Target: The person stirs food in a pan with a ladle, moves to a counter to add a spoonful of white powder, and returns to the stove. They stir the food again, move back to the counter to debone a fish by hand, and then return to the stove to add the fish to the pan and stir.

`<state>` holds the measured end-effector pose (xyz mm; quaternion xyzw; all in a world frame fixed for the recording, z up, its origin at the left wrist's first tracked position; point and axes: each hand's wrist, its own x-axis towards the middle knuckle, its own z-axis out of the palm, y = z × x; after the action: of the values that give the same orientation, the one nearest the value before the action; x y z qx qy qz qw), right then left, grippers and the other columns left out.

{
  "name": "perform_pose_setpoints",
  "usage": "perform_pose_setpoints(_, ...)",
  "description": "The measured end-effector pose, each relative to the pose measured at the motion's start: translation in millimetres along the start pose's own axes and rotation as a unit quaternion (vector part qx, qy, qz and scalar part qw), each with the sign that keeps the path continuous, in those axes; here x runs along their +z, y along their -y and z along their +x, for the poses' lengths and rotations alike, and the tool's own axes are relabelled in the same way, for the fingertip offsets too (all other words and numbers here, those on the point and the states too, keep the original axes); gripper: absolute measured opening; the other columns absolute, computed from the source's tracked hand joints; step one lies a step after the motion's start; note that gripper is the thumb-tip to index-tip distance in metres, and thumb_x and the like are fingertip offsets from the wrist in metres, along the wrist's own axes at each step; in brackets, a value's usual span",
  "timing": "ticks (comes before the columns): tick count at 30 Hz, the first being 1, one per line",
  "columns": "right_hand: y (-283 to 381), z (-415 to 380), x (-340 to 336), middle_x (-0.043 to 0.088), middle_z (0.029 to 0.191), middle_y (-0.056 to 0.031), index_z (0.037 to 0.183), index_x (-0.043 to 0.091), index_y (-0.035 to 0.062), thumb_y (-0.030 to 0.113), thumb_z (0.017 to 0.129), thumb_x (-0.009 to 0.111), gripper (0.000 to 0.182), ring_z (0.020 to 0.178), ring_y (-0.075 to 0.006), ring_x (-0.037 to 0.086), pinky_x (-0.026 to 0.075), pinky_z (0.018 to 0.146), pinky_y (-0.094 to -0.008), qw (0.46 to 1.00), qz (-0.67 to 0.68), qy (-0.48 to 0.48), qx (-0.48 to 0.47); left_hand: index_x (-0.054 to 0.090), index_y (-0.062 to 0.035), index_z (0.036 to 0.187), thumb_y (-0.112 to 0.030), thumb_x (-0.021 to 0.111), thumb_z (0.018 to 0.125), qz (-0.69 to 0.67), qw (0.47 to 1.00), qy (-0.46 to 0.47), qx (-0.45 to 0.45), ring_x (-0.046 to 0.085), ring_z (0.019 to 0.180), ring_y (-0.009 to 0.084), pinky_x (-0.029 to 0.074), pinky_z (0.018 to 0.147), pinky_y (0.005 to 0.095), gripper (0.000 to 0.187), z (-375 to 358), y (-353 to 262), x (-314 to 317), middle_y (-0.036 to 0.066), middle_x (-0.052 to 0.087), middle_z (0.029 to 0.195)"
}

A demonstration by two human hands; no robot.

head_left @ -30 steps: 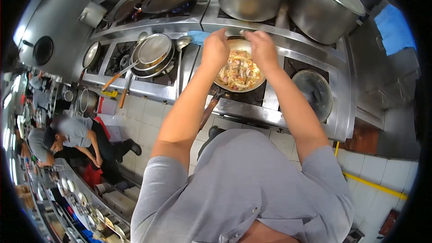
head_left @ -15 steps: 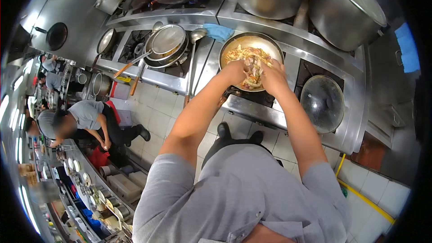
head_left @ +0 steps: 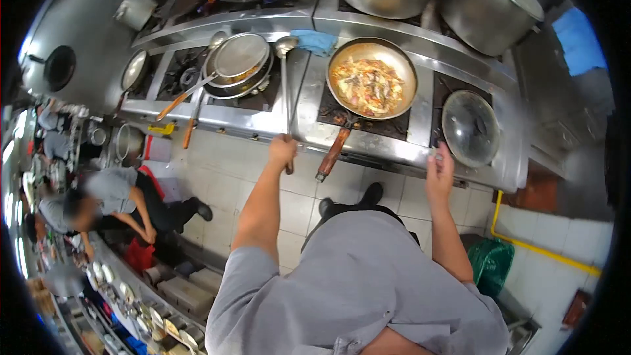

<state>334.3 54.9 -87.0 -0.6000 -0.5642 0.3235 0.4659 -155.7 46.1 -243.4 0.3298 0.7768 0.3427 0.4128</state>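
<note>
The ladle [head_left: 286, 85] lay along the steel strip between the burners, its bowl at twelve o'clock beside a blue cloth [head_left: 314, 41] and its long handle running down to six o'clock, past the front edge of the range [head_left: 388, 151]. The left hand [head_left: 282, 152] was closed around the handle's lower end, fingers wrapped on it. The right hand [head_left: 439, 172] hovered at the range's front edge, at about four o'clock from the ladle, fingers loosely spread and gripping nothing; whether it touched the steel could not be told.

At two o'clock from the left hand sat the frying pan [head_left: 373, 79], full of mixed food, its wooden handle [head_left: 332, 154] jutting out over the floor just beside the gripped ladle end. That closeness looked like the main hazard: swinging the ladle up could knock the pan handle and tip or spin the pan. Held so far from its bowl, the ladle might also wobble and catch the stacked pans [head_left: 238, 66] at ten o'clock.

The right hand lay just below a glass lid [head_left: 470, 128] over a burner; the lid could be hot, and could slide if bumped. Large stockpots [head_left: 490, 0] stood at the back. A co-worker [head_left: 108, 200] bent over a counter at eight o'clock, well apart.
</note>
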Motion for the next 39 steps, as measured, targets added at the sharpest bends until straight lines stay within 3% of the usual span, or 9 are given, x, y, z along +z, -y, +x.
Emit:
perform_pose_setpoints(7, 113.7, -62.5, 63.0, 0.067, 0.116, -0.0092, 0.137, 0.060, 0.0038, 0.021, 0.099, 0.065, 0.041, 0.102, -0.0152, 0.065, 0.052, 0.090, -0.0284, 0.954, 0.124, 0.273, 0.017, 0.065, 0.0000, 0.097, -0.014, 0.062, 0.088, -0.239, 0.949, 0.201, 0.035, 0.067, 0.075, 0.0189, 0.055, 0.071, 0.0313, 0.017, -142.3, -160.6, -69.9, 0.012, 0.071, 0.087)
perform_pose_setpoints(10, 158.4, -81.2, 99.8, 0.067, 0.119, -0.0121, 0.148, 0.047, 0.0058, 0.031, 0.101, 0.063, 0.056, 0.108, -0.0183, 0.065, 0.056, 0.086, -0.0323, 0.818, 0.366, 0.399, 0.195, 0.065, 0.0029, 0.118, -0.028, 0.063, 0.095, -0.158, 0.919, 0.292, 0.213, 0.066, 0.110, 0.0283, 0.050, 0.097, 0.0391, 0.039, -179.0, -194.6, -47.0, 0.018, 0.069, 0.119)
perform_pose_setpoints(12, 171.9, -72.7, 96.5, 0.067, 0.120, -0.0132, 0.151, 0.042, 0.0062, 0.031, 0.101, 0.062, 0.059, 0.106, -0.0192, 0.066, 0.058, 0.083, -0.0337, 0.761, 0.420, 0.434, 0.237, 0.056, 0.0040, 0.138, -0.046, 0.056, 0.102, 0.011, 0.827, 0.229, 0.514, 0.046, 0.138, 0.0331, 0.036, 0.114, 0.0426, 0.062, -184.4, -210.3, -25.3, 0.021, 0.051, 0.148)
perform_pose_setpoints(13, 176.4, -69.9, 92.0, 0.067, 0.120, -0.0143, 0.154, 0.038, 0.0066, 0.032, 0.102, 0.061, 0.063, 0.105, -0.0201, 0.067, 0.059, 0.081, -0.0350, 0.687, 0.472, 0.475, 0.280, 0.049, 0.0065, 0.143, -0.057, 0.044, 0.104, -0.017, 0.840, 0.251, 0.482, 0.036, 0.146, 0.0341, 0.033, 0.117, 0.0421, 0.074, -191.2, -227.2, -24.3, 0.022, 0.037, 0.157)
perform_pose_setpoints(16, 172.8, -69.1, 54.6, 0.071, 0.109, -0.0185, 0.151, 0.044, 0.0115, 0.024, 0.098, 0.063, 0.058, 0.084, -0.0234, 0.071, 0.060, 0.075, -0.0400, 0.866, 0.215, 0.392, 0.225, 0.047, 0.0101, 0.142, -0.058, 0.052, 0.101, -0.009, 0.945, 0.097, 0.312, 0.045, 0.138, 0.0441, 0.034, 0.116, 0.0426, 0.080, -159.7, -210.6, -5.1, 0.031, 0.047, 0.147)
perform_pose_setpoints(18, 156.9, -74.6, 5.6, 0.072, 0.105, -0.0207, 0.149, 0.048, 0.0144, 0.019, 0.093, 0.066, 0.058, 0.084, -0.0333, 0.071, 0.057, 0.079, -0.0453, 0.962, -0.158, 0.222, -0.011, 0.048, 0.0099, 0.142, -0.059, 0.058, 0.097, 0.015, 0.959, 0.147, 0.242, 0.054, 0.129, 0.0417, 0.043, 0.108, 0.0432, 0.083, -132.9, -177.4, 8.3, 0.031, 0.050, 0.143)
perform_pose_setpoints(23, 167.2, -84.7, -91.0, 0.071, 0.105, -0.0234, 0.147, 0.051, 0.0220, 0.017, 0.092, 0.061, 0.056, 0.095, -0.0450, 0.067, 0.054, 0.085, -0.0511, 0.885, -0.376, 0.274, 0.007, 0.052, 0.0035, 0.132, -0.047, 0.070, 0.095, -0.120, 0.924, 0.342, -0.120, 0.067, 0.066, 0.0185, 0.059, 0.061, 0.0355, 0.065, -170.0, -202.9, 28.8, 0.023, 0.068, 0.112)
perform_pose_setpoints(32, 153.3, -66.6, -124.6, 0.072, 0.095, -0.0200, 0.146, 0.053, 0.0264, 0.019, 0.092, 0.063, 0.055, 0.092, -0.0412, 0.068, 0.054, 0.083, -0.0512, 0.859, -0.465, 0.212, -0.043, 0.059, -0.0066, 0.090, -0.011, 0.062, 0.091, -0.283, 0.867, 0.375, -0.167, 0.045, 0.048, 0.0079, 0.043, 0.045, 0.0278, 0.005, -242.9, -156.2, 75.8, 0.004, 0.062, 0.075)
perform_pose_setpoints(39, 193.7, -52.1, -164.6, 0.071, 0.106, -0.0171, 0.151, 0.047, 0.0297, 0.018, 0.093, 0.067, 0.063, 0.091, -0.0401, 0.066, 0.054, 0.085, -0.0477, 0.842, -0.417, 0.341, -0.036, 0.057, -0.0083, 0.087, -0.009, 0.061, 0.090, -0.279, 0.868, 0.383, -0.151, 0.043, 0.048, 0.0070, 0.040, 0.045, 0.0267, 0.005, -222.6, -195.5, 78.4, 0.001, 0.058, 0.073)
